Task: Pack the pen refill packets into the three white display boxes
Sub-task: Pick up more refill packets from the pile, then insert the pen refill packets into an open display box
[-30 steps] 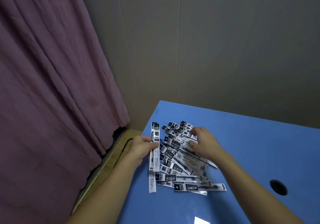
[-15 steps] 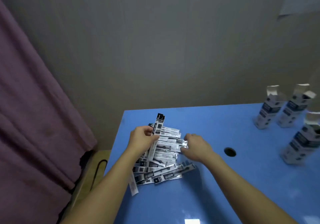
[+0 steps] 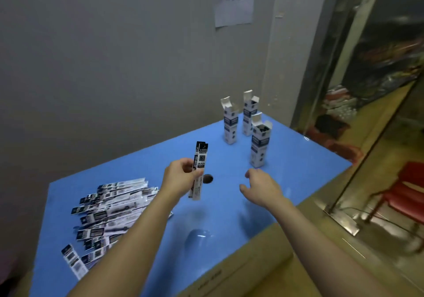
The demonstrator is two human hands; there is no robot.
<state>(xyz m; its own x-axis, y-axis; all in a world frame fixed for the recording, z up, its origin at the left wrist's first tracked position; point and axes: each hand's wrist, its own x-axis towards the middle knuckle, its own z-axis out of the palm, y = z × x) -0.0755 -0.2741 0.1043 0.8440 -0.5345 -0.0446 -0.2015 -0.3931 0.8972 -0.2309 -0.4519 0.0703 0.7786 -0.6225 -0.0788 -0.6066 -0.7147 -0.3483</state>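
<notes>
So the left hand (image 3: 181,177) is pinching a small bunch of long flat black-and-white pen refill packets (image 3: 199,170), thumb on the front and fingers curled behind. The bunch stands nearly upright, long axis vertical, black header ends up, lower ends hanging above the blue bench (image 3: 298,159). Looks like two or three packets, but it's too blurry to count.

The right hand (image 3: 259,186) is empty, fingers loosely spread and relaxed, hovering above the bench just right of the round cable hole (image 3: 207,179).

What the next move turns on: the three tall white cardboard display boxes with blue labels stand upright up ahead and to the right of both hands, top flaps open. The nearest box (image 3: 259,145) is just beyond the right hand, so that hand is closer and could steady it. The left hand's bunch is already pointing the same way as the box mouths, so I'd guess it goes more or less straight down in.

The nearest box shows something dark at its mouth, probably packets already in. The middle box (image 3: 230,124) and the far box (image 3: 249,115) I can't see into.

The rest of the loose packets (image 3: 110,207) lie fanned flat at the bench's left end, well apart from the boxes.
</notes>
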